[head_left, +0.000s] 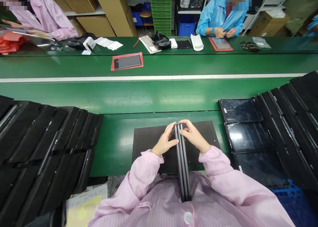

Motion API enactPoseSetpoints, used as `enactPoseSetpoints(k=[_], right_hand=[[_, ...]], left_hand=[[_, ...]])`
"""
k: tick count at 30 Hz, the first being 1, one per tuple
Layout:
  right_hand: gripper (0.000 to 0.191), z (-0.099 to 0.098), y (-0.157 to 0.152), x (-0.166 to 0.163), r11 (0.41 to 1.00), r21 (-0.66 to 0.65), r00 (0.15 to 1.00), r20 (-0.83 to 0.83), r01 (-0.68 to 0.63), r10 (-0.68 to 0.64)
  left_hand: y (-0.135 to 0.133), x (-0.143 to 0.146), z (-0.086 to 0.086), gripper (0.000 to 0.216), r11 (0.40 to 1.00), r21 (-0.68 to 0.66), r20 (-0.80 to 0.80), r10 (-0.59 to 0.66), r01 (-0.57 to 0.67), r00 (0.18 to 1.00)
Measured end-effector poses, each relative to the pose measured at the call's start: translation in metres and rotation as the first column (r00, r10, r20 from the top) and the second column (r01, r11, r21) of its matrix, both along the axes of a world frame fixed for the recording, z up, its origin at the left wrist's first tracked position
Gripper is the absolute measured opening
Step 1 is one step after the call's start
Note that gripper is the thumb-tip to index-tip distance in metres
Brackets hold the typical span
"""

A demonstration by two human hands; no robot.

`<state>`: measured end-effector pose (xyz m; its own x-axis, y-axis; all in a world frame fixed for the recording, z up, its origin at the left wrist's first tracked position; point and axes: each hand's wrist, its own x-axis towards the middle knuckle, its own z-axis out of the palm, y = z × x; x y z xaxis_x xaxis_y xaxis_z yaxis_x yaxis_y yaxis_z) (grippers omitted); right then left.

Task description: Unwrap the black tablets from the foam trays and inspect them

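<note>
A small stack of dark tablet-like panels stands on edge in front of my chest, its long side running toward me. From the left, my left hand grips the far end, with the thumb along the near face. My right hand closes on the same end from the right, fingertips over the top edges. Beneath both hands lies a black mat on the green bench. The panels' lower ends reach back against my pink smock.
Rows of black panels lean at my left. At right, more glossy tablets lie beside leaning rows, above a blue crate. Across the green conveyor, a panel on a red sheet lies near two seated co-workers.
</note>
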<state>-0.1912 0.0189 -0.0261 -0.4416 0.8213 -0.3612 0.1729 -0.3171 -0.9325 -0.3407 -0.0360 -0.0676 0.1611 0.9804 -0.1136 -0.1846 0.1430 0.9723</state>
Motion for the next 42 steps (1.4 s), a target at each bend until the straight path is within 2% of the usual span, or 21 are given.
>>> enactPoseSetpoints(k=[12,17,26,28,30,33,35,38,40,42], right_hand=[[0.032,0.004,-0.004,-0.003,0.999,0.012,0.998,0.058,0.038,-0.039],[0.051,0.005,-0.007,0.003,1.0,0.025,0.999,0.047,-0.019,0.017],[0.073,0.007,-0.005,0.013,0.982,0.092,0.984,0.084,-0.163,0.155],[0.076,0.003,-0.009,0.014,0.982,0.121,0.987,0.083,-0.148,0.139],[0.075,-0.009,-0.024,0.016,0.979,0.195,0.998,0.031,-0.055,0.05],[0.059,-0.039,-0.066,0.022,0.91,0.385,0.988,-0.078,0.151,-0.13],[0.047,-0.062,-0.097,0.026,0.849,0.504,0.987,-0.069,0.158,-0.143],[0.047,-0.083,-0.124,0.028,0.795,0.599,0.994,-0.03,0.101,-0.103],[0.046,-0.08,-0.125,0.025,0.742,0.663,0.994,-0.038,0.101,-0.101],[0.044,-0.062,-0.117,0.021,0.681,0.716,0.988,-0.095,0.154,-0.124]], left_hand=[[0.0,0.002,-0.002,0.08,1.0,-0.013,0.049,0.018,-0.017,0.999],[0.001,0.002,-0.004,0.082,1.0,-0.019,0.058,0.019,-0.018,0.998],[0.005,0.004,0.0,0.085,0.999,-0.02,0.052,0.031,-0.029,0.998],[0.004,0.005,0.0,0.088,0.999,-0.01,0.041,0.037,-0.037,0.998],[-0.006,0.011,-0.003,0.087,0.995,0.007,0.004,0.096,-0.096,0.995],[-0.042,0.031,-0.021,0.079,0.969,0.057,-0.075,0.244,-0.24,0.967],[-0.072,0.048,-0.038,0.074,0.954,0.092,-0.088,0.294,-0.286,0.952],[-0.1,0.067,-0.054,0.069,0.935,0.113,-0.097,0.348,-0.337,0.933],[-0.102,0.071,-0.047,0.064,0.908,0.165,-0.132,0.408,-0.386,0.903],[-0.092,0.069,-0.024,0.056,0.856,0.272,-0.151,0.49,-0.44,0.859]])
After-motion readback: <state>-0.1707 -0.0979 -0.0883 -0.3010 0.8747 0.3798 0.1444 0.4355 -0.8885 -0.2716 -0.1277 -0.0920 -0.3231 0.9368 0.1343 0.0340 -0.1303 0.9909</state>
